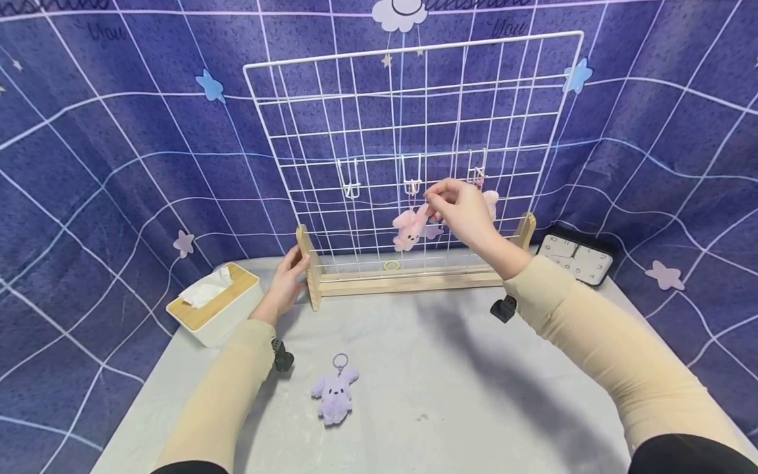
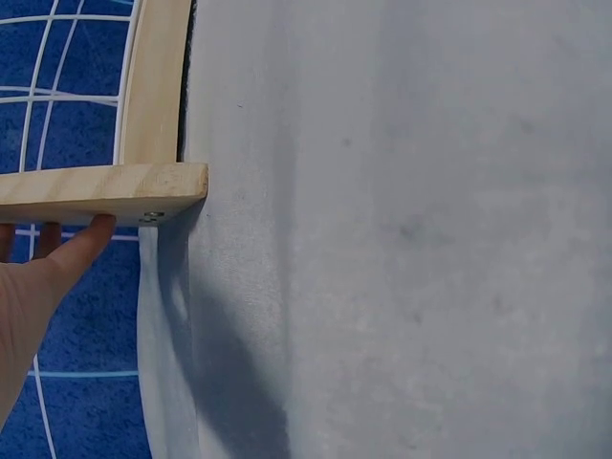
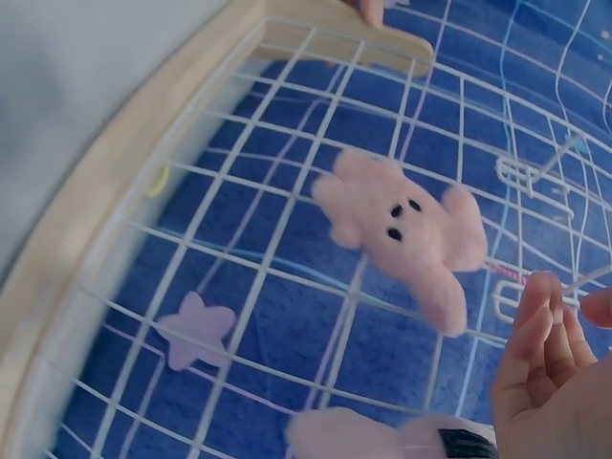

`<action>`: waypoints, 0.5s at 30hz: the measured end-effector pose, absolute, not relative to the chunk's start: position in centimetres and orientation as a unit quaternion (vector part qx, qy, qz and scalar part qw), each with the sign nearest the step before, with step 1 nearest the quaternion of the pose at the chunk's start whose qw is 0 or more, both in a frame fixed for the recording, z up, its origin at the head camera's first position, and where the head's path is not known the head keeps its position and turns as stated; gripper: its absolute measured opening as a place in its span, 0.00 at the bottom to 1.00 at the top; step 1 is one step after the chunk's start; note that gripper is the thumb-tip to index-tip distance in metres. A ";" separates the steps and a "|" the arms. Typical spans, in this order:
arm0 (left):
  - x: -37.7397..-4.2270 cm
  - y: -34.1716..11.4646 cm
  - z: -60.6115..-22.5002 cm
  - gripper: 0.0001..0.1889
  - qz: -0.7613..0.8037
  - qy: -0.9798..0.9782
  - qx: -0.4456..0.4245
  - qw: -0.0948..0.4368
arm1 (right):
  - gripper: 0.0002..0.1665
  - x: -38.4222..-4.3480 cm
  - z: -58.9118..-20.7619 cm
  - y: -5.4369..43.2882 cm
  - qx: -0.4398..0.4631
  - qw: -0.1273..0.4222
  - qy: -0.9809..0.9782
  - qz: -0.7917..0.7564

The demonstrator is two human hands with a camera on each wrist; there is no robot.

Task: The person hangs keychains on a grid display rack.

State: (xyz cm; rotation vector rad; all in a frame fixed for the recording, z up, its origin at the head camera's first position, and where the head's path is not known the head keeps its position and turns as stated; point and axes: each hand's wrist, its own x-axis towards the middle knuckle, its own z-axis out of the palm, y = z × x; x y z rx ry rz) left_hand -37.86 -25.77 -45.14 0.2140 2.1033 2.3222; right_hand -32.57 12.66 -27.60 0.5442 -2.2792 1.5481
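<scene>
A pink plush keychain [image 1: 410, 230] hangs by its strap from the middle hook [image 1: 412, 187] on a white wire grid [image 1: 414, 49]. My right hand [image 1: 464, 212] is beside its ear and strap; in the right wrist view, thumb and fingers stand apart with nothing between them. Partly hidden behind this hand, a second pink plush [image 1: 491, 204] hangs from the right hook. My left hand [image 1: 286, 283] touches the outer side of the grid's wooden end post [image 2: 105, 186] with its fingertips. A purple plush keychain [image 1: 335, 399] with a ring lies face up on the table.
The left hook [image 1: 351, 189] carries nothing. A tissue box [image 1: 219, 299] stands at the left, a clock [image 1: 577, 255] at the right. A yellow ring [image 1: 391, 265] shows near the grid's wooden base bar [image 1: 408, 284]. A patterned blue curtain [image 1: 148, 131] surrounds the table.
</scene>
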 end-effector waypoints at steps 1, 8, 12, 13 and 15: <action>-37.9 -25.8 -45.1 0.31 0.741 0.669 0.066 0.002 | 0.09 -32.4 -27.9 12.7 0.196 0.166 -0.801 0.542; -37.4 -25.7 -44.3 0.31 0.743 0.666 0.067 0.014 | 0.09 -31.2 -29.7 12.8 0.215 0.140 -0.795 0.550; -36.7 -25.4 -43.2 0.31 0.743 0.666 0.070 0.020 | 0.08 -30.4 -30.9 12.3 0.217 0.117 -0.807 0.536; -36.4 -25.3 -43.0 0.31 0.743 0.665 0.069 0.021 | 0.07 -30.2 -31.2 12.2 0.221 0.112 -0.810 0.531; -36.2 -25.1 -42.8 0.32 0.744 0.665 0.068 0.022 | 0.07 -29.9 -32.0 11.8 0.229 0.101 -0.813 0.525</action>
